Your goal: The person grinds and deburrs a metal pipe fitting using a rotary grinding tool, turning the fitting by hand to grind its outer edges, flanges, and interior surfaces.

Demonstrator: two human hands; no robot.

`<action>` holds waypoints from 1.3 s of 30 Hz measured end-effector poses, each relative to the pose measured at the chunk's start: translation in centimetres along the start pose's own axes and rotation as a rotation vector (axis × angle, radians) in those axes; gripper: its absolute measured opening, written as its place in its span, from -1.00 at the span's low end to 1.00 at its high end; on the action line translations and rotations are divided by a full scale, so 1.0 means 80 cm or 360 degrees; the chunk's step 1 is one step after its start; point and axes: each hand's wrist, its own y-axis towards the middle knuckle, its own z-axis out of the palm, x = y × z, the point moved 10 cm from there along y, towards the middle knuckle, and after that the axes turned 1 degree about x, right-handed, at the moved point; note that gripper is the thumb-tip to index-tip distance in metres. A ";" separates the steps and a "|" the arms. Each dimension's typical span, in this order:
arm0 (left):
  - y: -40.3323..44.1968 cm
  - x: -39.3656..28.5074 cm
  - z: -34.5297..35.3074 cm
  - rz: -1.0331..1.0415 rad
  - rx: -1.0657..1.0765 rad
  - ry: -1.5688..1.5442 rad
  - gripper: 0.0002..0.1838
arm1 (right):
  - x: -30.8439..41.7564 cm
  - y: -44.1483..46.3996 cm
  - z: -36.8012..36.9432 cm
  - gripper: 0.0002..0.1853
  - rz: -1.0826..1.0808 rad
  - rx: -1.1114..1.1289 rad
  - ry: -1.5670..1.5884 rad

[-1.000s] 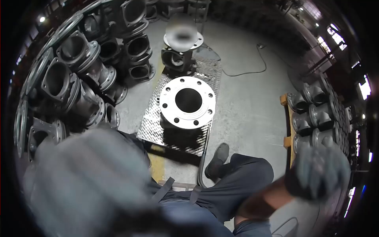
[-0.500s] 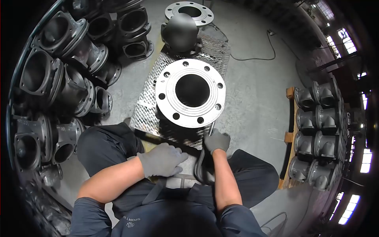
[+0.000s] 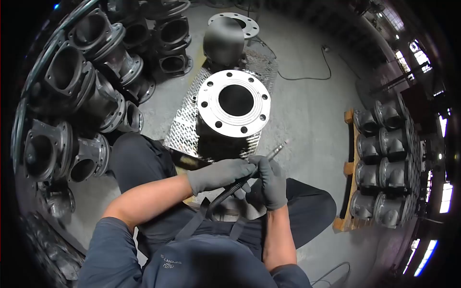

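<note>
Both gloved hands meet in front of my lap at a slim die grinder [image 3: 274,152], with a metal front end, a small pinkish tip and a dark ribbed hose [image 3: 225,193] trailing toward my lap. My right hand [image 3: 271,183] is closed round its body, tip pointing up and right. My left hand [image 3: 222,174] is closed at the rear of the tool, its fingertips against the right hand; its exact grip is partly hidden. Just beyond stands a flanged pipe fitting; its pale round flange [image 3: 209,108] with bolt holes and a dark central bore faces up.
The fitting stands on a patterned metal plate [image 3: 185,126]. Behind it are a dark rounded casting [image 3: 224,42] and another pale flange [image 3: 250,28]. Dark castings [image 3: 96,103] crowd the left. More fittings [image 3: 369,146] sit on a wooden pallet [image 3: 349,168] at right. A cable [image 3: 307,78] lies on the floor.
The right hand has raised the grinder from beside the flange, and its tip now shows. My left hand has moved right to join it. The view has shifted slightly.
</note>
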 end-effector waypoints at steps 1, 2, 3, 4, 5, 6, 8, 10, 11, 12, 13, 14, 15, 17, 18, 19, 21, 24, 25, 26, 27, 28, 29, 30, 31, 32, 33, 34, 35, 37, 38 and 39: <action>-0.008 -0.006 0.003 -0.0044 -0.0025 0.0033 -0.51 | 0.024 -0.004 0.006 -0.75 -0.0221 -0.0032 -0.0232; -0.008 -0.007 0.002 0.0005 -0.0038 0.0020 -0.52 | 0.048 -0.012 0.012 -0.74 -0.0438 -0.0098 -0.0468; -0.006 -0.003 0.000 0.0056 -0.0056 0.0004 -0.53 | 0.050 -0.015 0.014 -0.75 -0.0447 -0.0142 -0.0443; -0.003 -0.005 -0.001 0.0143 -0.0039 -0.0031 -0.54 | 0.053 -0.017 0.015 -0.75 -0.0457 -0.0186 -0.0418; -0.008 -0.010 -0.001 0.0150 -0.0034 -0.0071 -0.57 | 0.043 -0.016 0.016 -0.75 -0.0353 -0.0165 -0.0266; -0.013 -0.016 0.001 0.0142 -0.0044 -0.0026 -0.58 | 0.033 -0.015 0.017 -0.74 -0.0249 -0.0155 -0.0109; -0.019 -0.020 -0.005 0.0153 -0.0079 0.0049 -0.58 | 0.015 -0.012 0.020 -0.71 -0.0047 -0.0114 0.0077; -0.022 -0.019 -0.012 0.0145 -0.0139 0.0082 -0.58 | 0.002 -0.009 0.027 -0.70 0.0058 -0.0046 0.0088; -0.025 -0.021 -0.015 0.0141 -0.0174 0.0141 -0.58 | -0.009 -0.010 0.028 -0.70 0.0144 -0.0091 0.0142; -0.023 -0.018 -0.019 0.0156 -0.0190 0.0118 -0.58 | -0.018 -0.008 0.030 -0.69 0.0230 -0.0137 0.0196; -0.023 -0.027 -0.027 0.0318 -0.0299 0.0328 -0.60 | -0.013 -0.003 0.038 -0.69 0.0234 -0.0116 0.0182; -0.026 -0.037 -0.032 0.0473 -0.0405 0.0542 -0.61 | 0.011 -0.001 0.042 -0.70 0.0066 -0.0138 -0.0037; -0.025 -0.032 -0.035 0.0475 -0.0407 0.0531 -0.61 | 0.031 0.001 0.047 -0.71 -0.0102 -0.0167 -0.0253; -0.046 -0.066 -0.041 0.0848 -0.0781 0.1082 -0.64 | 0.035 0.008 0.057 -0.72 -0.0029 -0.0202 -0.0151; -0.046 -0.067 -0.038 0.0854 -0.0765 0.1076 -0.64 | 0.050 0.010 0.064 -0.73 -0.0018 -0.0272 -0.0158; -0.052 -0.074 -0.041 0.0891 -0.0902 0.1162 -0.67 | 0.059 0.010 0.066 -0.73 -0.0013 -0.0342 -0.0165; -0.063 -0.088 -0.042 0.0936 -0.1033 0.1249 -0.69 | 0.060 0.011 0.065 -0.74 -0.0100 -0.0385 -0.0251; -0.072 -0.107 -0.043 0.0991 -0.0958 0.1126 -0.65 | 0.082 0.018 0.064 -0.70 -0.0220 -0.0393 -0.0313; -0.085 -0.122 -0.053 0.0998 -0.0989 0.1144 -0.65 | 0.096 0.030 0.054 -0.64 -0.0322 -0.0425 -0.0212; -0.099 -0.138 -0.065 0.0998 -0.1019 0.1158 -0.64 | 0.091 0.039 0.024 -0.61 -0.0140 -0.0568 -0.0020; -0.124 -0.151 -0.098 0.0999 -0.1312 0.1018 -0.64 | 0.083 0.046 -0.008 -0.58 0.0050 -0.0710 0.0175; -0.129 -0.132 -0.159 0.0761 -0.1585 0.0553 -0.66 | 0.089 0.064 -0.037 -0.54 0.0029 -0.0787 0.0077; -0.163 -0.145 -0.200 0.0845 -0.1911 0.0492 -0.51 | 0.090 0.086 -0.065 -0.51 0.0013 -0.0858 -0.0021; -0.163 -0.139 -0.244 0.0983 -0.1916 0.0061 -0.40 | 0.071 0.112 -0.088 -0.49 0.0114 -0.0815 0.0023; -0.154 -0.121 -0.285 0.1101 -0.1908 -0.0373 -0.27 | 0.049 0.132 -0.099 -0.48 0.0223 -0.0771 0.0069; -0.136 -0.113 -0.302 0.0974 -0.1843 -0.0373 -0.15 | 0.037 0.141 -0.097 -0.48 0.0272 -0.0772 0.0068; -0.118 -0.097 -0.309 0.0852 -0.1780 -0.0383 -0.02 | 0.024 0.153 -0.087 -0.47 0.0369 -0.0678 0.0001; -0.092 -0.085 -0.306 0.0687 -0.1634 -0.0255 0.05 | 0.012 0.166 -0.077 -0.47 0.0445 -0.0585 -0.0059; -0.068 -0.077 -0.296 0.0649 -0.1547 -0.0289 0.05 | 0.004 0.170 -0.063 -0.49 0.0454 -0.0586 -0.0180; -0.036 -0.070 -0.272 0.0518 -0.1178 -0.0101 0.01 | 0.000 0.170 -0.041 -0.49 0.0476 -0.0534 -0.0278; -0.035 -0.085 -0.265 0.0756 -0.1314 -0.0115 -0.02 | 0.015 0.169 -0.031 -0.50 0.0365 -0.0553 -0.0267; -0.032 -0.083 -0.268 0.0646 -0.1311 -0.0048 -0.02 | 0.012 0.171 -0.029 -0.50 0.0403 -0.0543 -0.0270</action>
